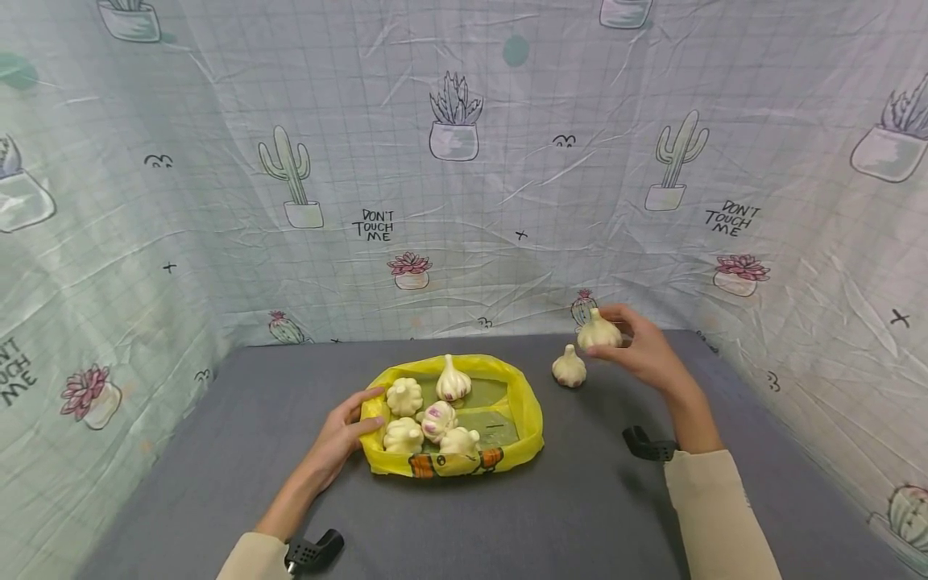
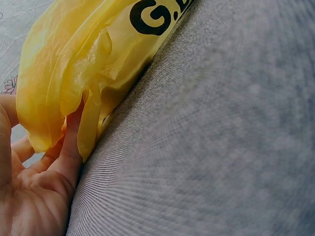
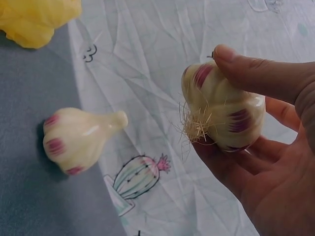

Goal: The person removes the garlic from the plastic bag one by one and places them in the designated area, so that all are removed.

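Note:
My right hand [image 1: 645, 350] holds a garlic bulb [image 1: 599, 330] up over the back right of the table, thumb on one side and fingers on the other. In the right wrist view the held garlic bulb [image 3: 226, 110] shows purple streaks and a tuft of dry roots. A second garlic bulb [image 1: 569, 368] stands on the table just left of that hand. My left hand [image 1: 337, 439] grips the left side of a yellow plastic bag [image 1: 532, 411], whose rim is spread wide open. Several garlic bulbs [image 1: 438, 420] lie inside, mostly in its left half. Crumpled yellow plastic [image 2: 74, 73] hides some left fingertips.
A dark grey cloth [image 1: 464, 524] covers the table. Behind it and at both sides hang pale sheets [image 1: 507, 193] printed with cacti and potted plants. A black wrist device [image 1: 648, 445] is strapped at each wrist.

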The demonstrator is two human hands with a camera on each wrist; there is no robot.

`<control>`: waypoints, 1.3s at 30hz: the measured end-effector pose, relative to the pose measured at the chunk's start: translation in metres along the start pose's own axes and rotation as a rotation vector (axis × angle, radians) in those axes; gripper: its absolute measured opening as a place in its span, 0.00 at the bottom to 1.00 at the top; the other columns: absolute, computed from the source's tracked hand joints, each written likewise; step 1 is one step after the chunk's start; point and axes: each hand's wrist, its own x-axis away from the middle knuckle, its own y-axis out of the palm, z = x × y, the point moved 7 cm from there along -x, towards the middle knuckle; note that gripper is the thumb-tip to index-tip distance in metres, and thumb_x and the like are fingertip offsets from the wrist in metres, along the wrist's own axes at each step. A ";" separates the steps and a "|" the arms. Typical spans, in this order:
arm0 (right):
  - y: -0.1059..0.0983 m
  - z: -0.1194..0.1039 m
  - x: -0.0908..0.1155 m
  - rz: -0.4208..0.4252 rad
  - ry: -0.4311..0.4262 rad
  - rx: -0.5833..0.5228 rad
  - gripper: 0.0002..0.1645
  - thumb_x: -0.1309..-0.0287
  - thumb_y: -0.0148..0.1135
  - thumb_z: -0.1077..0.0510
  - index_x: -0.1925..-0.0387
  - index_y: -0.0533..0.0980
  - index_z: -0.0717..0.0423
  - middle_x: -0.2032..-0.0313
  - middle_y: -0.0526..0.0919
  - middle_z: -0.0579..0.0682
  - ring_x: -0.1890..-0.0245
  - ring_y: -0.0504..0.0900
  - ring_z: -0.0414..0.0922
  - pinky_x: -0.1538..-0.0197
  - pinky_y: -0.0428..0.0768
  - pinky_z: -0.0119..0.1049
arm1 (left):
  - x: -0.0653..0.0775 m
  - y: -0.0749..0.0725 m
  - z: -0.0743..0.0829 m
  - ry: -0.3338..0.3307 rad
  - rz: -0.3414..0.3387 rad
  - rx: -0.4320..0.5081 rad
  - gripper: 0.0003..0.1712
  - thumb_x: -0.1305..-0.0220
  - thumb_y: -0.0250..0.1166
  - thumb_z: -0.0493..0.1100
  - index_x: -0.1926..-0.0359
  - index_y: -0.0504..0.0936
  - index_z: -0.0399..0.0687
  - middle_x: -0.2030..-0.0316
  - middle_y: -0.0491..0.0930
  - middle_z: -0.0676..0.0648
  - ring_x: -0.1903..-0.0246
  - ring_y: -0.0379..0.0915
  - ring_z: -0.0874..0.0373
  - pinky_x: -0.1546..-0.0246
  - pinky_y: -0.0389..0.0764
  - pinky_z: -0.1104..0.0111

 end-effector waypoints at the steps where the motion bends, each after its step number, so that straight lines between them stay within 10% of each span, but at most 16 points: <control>1: -0.001 0.002 0.000 0.005 -0.002 0.000 0.41 0.37 0.73 0.48 0.29 0.66 0.56 0.28 0.68 0.65 0.30 0.68 0.66 0.36 0.71 0.66 | 0.000 0.000 0.000 0.000 0.000 -0.001 0.36 0.26 0.61 0.39 0.21 0.61 0.46 0.25 0.61 0.32 0.42 0.78 0.50 0.51 0.86 0.63; 39: 0.007 0.074 -0.006 0.015 0.086 0.032 0.43 0.34 0.70 0.52 0.27 0.63 0.67 0.33 0.71 0.75 0.33 0.70 0.71 0.39 0.75 0.65 | 0.000 0.000 -0.001 0.005 -0.007 -0.010 0.36 0.25 0.62 0.42 0.21 0.61 0.47 0.24 0.61 0.32 0.38 0.76 0.45 0.50 0.85 0.62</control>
